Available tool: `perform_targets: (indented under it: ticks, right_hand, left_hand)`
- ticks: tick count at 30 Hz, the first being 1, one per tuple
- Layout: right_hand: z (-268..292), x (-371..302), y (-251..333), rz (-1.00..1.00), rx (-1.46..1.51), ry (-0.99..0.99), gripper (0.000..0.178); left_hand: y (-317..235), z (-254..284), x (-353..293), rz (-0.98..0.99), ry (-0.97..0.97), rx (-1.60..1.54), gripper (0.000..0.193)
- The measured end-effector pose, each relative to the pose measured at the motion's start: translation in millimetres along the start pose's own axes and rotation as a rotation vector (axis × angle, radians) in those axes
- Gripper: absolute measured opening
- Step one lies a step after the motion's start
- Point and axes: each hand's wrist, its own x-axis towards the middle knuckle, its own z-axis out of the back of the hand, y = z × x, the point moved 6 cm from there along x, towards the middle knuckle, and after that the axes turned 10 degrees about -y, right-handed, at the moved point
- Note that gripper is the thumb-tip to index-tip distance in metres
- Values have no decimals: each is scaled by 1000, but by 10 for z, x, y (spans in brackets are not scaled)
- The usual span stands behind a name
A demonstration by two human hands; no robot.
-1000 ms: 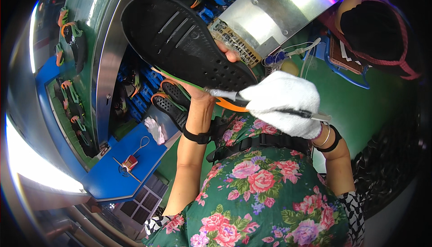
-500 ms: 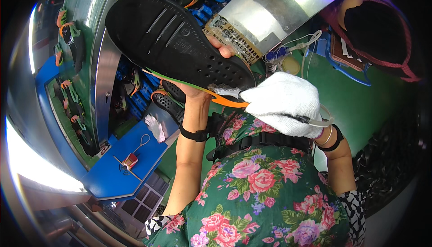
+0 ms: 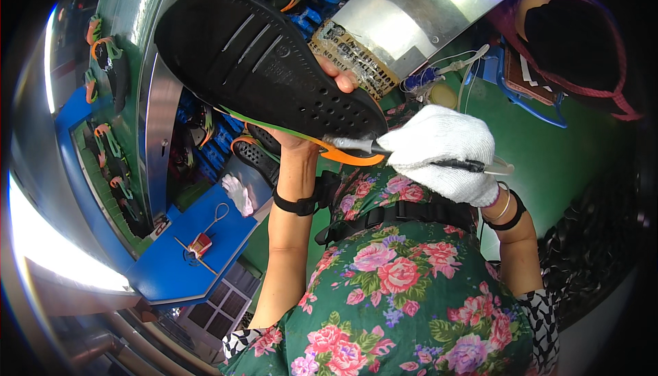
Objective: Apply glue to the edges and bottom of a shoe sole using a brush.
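Observation:
My bare left hand (image 3: 299,139) grips a large black sandal (image 3: 274,74). Its broad black face has slots and rows of round holes, and orange and green strap parts (image 3: 351,157) show along the lower edge. Fingertips curl over the far edge; the palm is behind, partly hidden. In a white knit glove, my right hand (image 3: 439,144) is closed round a brush (image 3: 353,143) with a dark handle and a clear tube (image 3: 500,169) at its rear. The pale, wet-looking bristles lie at the sandal's narrower end, by the edge above the orange strap.
Several more sandals lie on the green belt (image 3: 113,126) at left and the blue racks (image 3: 212,139). A blue table (image 3: 185,256) holds a small red object with a wire loop, and a pinkish glove (image 3: 237,194). Another person (image 3: 576,47) works at upper right beside a metal machine cover (image 3: 397,16).
My right hand has shifted slightly right, showing more of the brush between glove and bristles. The sandal has moved a little to the left in my left hand.

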Motion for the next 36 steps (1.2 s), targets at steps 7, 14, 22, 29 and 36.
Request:
perform_targets:
  ticks: [7, 14, 22, 29, 36]
  right_hand:
    - [51, -27, -2, 15, 5, 1, 21]
    - [76, -26, -8, 15, 1, 16, 21]
    - [127, -17, 32, 7, 11, 29, 20]
    - [49, -52, 155, 196, -143, 7, 24]
    - [34, -6, 300, 237, -198, 34, 24]
  left_hand:
    - [25, -62, 5, 12, -4, 29, 66]
    - [24, 10, 40, 3, 21, 89, 67]
    - [64, 88, 90, 55, 79, 135, 100]
    - [56, -53, 159, -6, 24, 215, 84]
    - [141, 68, 184, 135, 52, 73, 99]
